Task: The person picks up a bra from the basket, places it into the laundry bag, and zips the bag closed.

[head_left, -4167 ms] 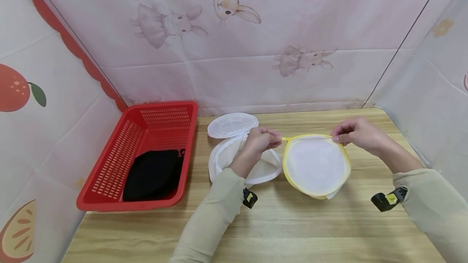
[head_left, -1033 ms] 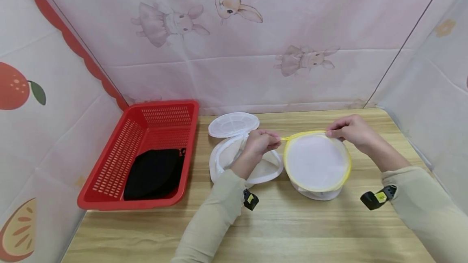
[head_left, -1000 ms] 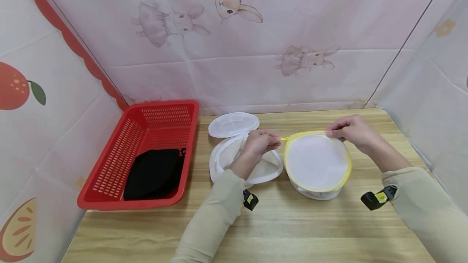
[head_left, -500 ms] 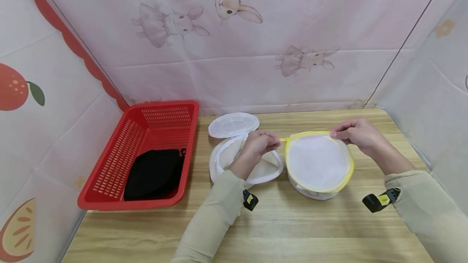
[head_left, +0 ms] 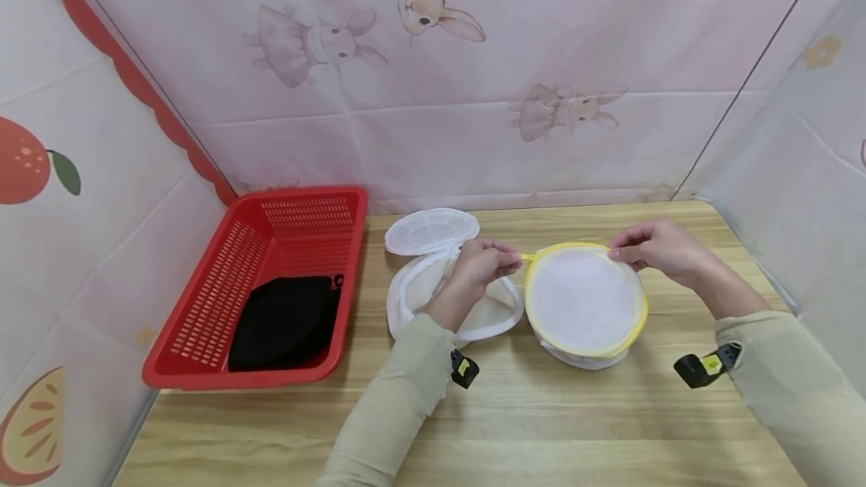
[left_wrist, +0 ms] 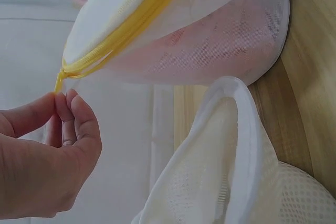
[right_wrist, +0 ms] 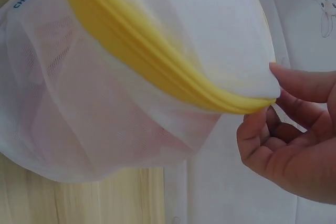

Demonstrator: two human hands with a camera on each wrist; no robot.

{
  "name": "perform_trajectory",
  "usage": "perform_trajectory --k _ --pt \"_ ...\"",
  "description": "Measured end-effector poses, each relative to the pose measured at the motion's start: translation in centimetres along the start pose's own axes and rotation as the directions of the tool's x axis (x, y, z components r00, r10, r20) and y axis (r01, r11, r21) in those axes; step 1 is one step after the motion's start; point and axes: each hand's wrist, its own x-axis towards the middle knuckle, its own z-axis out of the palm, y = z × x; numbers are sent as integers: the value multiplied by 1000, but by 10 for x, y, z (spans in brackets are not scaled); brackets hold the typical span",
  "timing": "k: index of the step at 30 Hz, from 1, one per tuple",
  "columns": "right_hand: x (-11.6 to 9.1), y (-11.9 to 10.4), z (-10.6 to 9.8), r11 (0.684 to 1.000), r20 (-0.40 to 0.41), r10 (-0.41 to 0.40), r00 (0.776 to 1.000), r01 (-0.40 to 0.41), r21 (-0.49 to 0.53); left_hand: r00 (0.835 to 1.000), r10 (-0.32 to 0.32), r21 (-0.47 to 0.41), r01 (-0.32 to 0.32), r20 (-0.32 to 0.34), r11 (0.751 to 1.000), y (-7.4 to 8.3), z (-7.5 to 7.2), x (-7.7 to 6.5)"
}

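Note:
A round white mesh laundry bag (head_left: 585,303) with a yellow zipper rim stands tilted on the wooden table. Something pinkish shows blurred through its mesh wall (left_wrist: 226,40). At the bag's upper left my left hand (head_left: 479,269) pinches the yellow zipper pull (left_wrist: 59,81) between thumb and fingers. My right hand (head_left: 659,248) pinches the yellow rim (right_wrist: 252,103) at the upper right, thumb on top and fingers below. Under my left forearm lies a second white mesh bag (head_left: 492,314), its mouth gaping and its round lid (head_left: 431,231) folded back; the forearm hides part of it.
A red perforated basket (head_left: 253,378) stands at the left of the table, with a black folded cloth item (head_left: 280,325) inside. Fabric-covered walls (head_left: 433,141) printed with rabbits and fruit close off the back and both sides. Wooden table surface (head_left: 514,427) extends in front of the bags.
My right hand has shifted slightly right along the rim since a second ago, and the bag's top has wobbled a little. My left hand keeps its pinch on the zipper pull, nearly still.

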Motion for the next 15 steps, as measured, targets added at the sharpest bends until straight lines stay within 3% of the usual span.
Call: perform_trajectory --k 15 --pt "6 -20 3 981 47 -72 996 79 -177 1000 31 -10 -31 1 999 6 8 -5"
